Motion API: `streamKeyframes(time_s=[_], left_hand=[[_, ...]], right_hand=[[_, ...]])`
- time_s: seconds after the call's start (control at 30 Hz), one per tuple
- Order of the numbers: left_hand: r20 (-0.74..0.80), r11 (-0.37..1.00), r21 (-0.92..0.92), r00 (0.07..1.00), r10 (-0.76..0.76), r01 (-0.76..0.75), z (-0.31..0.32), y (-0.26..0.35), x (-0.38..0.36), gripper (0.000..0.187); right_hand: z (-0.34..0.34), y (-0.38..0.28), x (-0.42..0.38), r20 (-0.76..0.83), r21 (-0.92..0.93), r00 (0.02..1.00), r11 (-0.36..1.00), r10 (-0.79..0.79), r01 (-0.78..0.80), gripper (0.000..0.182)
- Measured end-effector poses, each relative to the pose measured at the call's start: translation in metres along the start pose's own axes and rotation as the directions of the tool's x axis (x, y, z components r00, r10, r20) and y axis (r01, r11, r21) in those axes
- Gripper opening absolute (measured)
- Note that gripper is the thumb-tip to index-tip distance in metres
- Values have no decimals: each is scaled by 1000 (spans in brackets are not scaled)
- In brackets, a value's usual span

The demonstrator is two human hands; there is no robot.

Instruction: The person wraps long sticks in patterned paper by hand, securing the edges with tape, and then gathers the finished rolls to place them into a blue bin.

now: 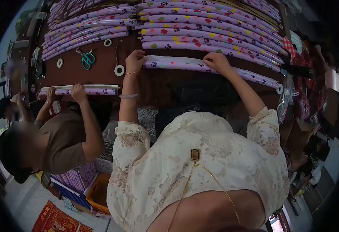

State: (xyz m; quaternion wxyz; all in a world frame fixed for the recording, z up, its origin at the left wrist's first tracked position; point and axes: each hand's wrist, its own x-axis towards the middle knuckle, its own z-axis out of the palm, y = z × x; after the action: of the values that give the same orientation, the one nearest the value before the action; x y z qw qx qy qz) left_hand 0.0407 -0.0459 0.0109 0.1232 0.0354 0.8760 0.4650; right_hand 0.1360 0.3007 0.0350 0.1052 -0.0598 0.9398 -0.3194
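A roll of purple patterned wrapping paper (177, 65) lies along the table edge in front of me, with a pale strip along its far side. My left hand (135, 60) is closed, its fingertips pinching the roll's left end. Further right, my right hand (218, 62) is closed in a pinch on the strip's edge. The roll runs on past that hand to a white tape ring (279, 89) at the right. Many similar rolls (212, 36) lie stacked just beyond my hands.
On the brown table (71, 73) lie teal-handled scissors (87, 60) and several tape rings (119, 70). To my left, a co-worker (63, 135) has both hands on another purple roll (100, 92). An orange crate (100, 191) stands low behind the co-worker.
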Motion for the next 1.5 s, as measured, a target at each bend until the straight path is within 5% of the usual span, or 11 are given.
streamKeyframes(time_s=[0.17, 0.27, 0.33, 0.43, 0.57, 0.63, 0.67, 1.03, 1.23, 1.5], left_hand=[[32, 1000, 26, 999, 8, -9, -1, -2, 1, 31], [9, 998, 67, 1000, 16, -17, 0, 2, -3, 32], [18, 998, 57, 1000, 13, -14, 0, -1, 0, 33], [23, 994, 110, 1000, 7, -9, -3, 4, -5, 34], [61, 998, -68, 998, -9, 14, 0, -11, 2, 38], [119, 978, -199, 992, -39, 62, -3, -6, 0, 40], [123, 995, -77, 991, -58, 68, -6, 4, -2, 42], [179, 966, -228, 981, -80, 120, -7, -4, -1, 42], [170, 981, -146, 980, -104, 129, -9, 1, 0, 41], [112, 989, -126, 991, -68, 82, -5, -6, 2, 44]], right_hand=[[-1, -2, -5, -41, -39, 999, 999, -10, 8, 17], [-7, -8, -8, -78, 126, 992, 988, 97, -87, 16], [-10, -18, -5, -215, -102, 953, 975, -213, 195, 16], [-3, -60, 10, -191, 27, 939, 954, -287, 297, 14], [36, -107, 47, -93, 123, 905, 897, -415, 424, 14], [62, -119, 72, -74, 140, 910, 900, -407, 414, 13], [72, -123, 82, -70, 146, 908, 896, -414, 420, 13], [108, -144, 110, -156, 3, 945, 956, -288, 292, 11], [110, -146, 109, -189, -35, 939, 958, -288, 286, 11], [92, -142, 102, -109, 152, 991, 984, -75, 91, 14]])
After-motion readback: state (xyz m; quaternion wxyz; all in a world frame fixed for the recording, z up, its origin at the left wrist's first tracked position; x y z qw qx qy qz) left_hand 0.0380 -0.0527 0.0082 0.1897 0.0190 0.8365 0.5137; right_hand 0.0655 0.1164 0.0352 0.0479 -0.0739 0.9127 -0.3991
